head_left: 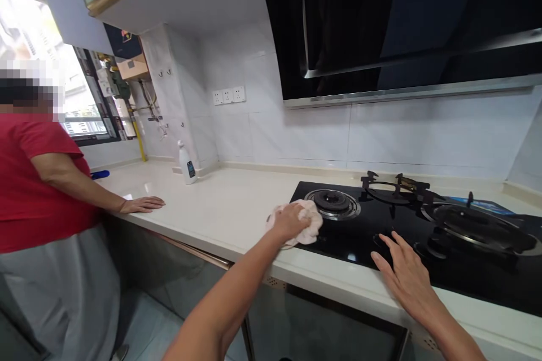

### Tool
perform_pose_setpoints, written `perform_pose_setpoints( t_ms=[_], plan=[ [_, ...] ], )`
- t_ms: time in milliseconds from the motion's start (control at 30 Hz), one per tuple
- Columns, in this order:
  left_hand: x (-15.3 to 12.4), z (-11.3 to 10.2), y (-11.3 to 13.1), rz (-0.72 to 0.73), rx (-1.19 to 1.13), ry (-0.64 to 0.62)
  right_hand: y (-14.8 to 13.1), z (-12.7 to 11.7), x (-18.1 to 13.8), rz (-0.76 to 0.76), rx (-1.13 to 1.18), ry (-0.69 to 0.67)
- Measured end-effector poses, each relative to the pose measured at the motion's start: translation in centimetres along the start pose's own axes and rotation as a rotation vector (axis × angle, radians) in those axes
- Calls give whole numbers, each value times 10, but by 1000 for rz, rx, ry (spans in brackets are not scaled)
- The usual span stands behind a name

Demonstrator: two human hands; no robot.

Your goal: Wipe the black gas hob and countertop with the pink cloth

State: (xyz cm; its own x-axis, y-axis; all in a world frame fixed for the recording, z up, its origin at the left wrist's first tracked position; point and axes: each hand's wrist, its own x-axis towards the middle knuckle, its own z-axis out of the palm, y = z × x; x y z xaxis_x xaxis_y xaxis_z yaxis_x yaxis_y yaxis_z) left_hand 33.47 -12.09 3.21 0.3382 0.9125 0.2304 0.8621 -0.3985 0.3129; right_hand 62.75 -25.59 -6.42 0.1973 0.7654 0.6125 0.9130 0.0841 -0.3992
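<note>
My left hand (290,222) presses a pale, crumpled cloth (312,222) down at the left edge of the black gas hob (339,242), partly over the white counter. The fingers are curled into the cloth. Just right of the cloth is the left burner (332,201), its pan support off. My right hand (402,271) is held with fingers apart over the front of the hob, near the control knobs, and holds nothing. Beyond it, a black pan support (393,189) sits at the back, and a dark round piece (483,225) covers the right burner.
A white spray bottle (187,163) stands on the counter (237,192) near the wall. At the left, a person in a red shirt (42,175) rests a hand (143,205) on the counter edge. A black range hood (381,22) overhangs the hob.
</note>
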Motion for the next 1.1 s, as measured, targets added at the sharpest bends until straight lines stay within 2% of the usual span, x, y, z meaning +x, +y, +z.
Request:
perform_pose_setpoints(
  t_ms=[167, 333, 433, 533, 667, 833, 933, 967, 1033, 1100],
  plan=[
    [-12, -40, -99, -278, 81, 82, 3, 1, 0, -8, -46, -16],
    [-61, -89, -184, -536, 139, 176, 1, 0, -1, -50, -67, -49],
    [-93, -109, -213, -626, 174, 239, 0, -1, -2, -42, -74, -63],
    [-114, -113, -217, -637, 198, 292, -3, -3, -3, -15, -45, -79],
    [-123, -90, -191, -574, 217, 365, -9, -9, -3, 12, -12, -105],
    [-136, -26, -130, -347, 212, 452, -12, -13, -4, -29, 9, -100],
    [-146, 20, -75, -54, 120, 695, -12, -12, -4, -48, 0, -92],
    [-150, 34, -52, 23, 93, 740, -13, -12, -4, -48, -6, -89],
    [-154, 57, -3, 162, 33, 733, -14, -12, -4, -39, -17, -86],
    [-154, 75, 47, 266, -39, 638, -14, -13, -3, -19, -19, -84]
  ],
)
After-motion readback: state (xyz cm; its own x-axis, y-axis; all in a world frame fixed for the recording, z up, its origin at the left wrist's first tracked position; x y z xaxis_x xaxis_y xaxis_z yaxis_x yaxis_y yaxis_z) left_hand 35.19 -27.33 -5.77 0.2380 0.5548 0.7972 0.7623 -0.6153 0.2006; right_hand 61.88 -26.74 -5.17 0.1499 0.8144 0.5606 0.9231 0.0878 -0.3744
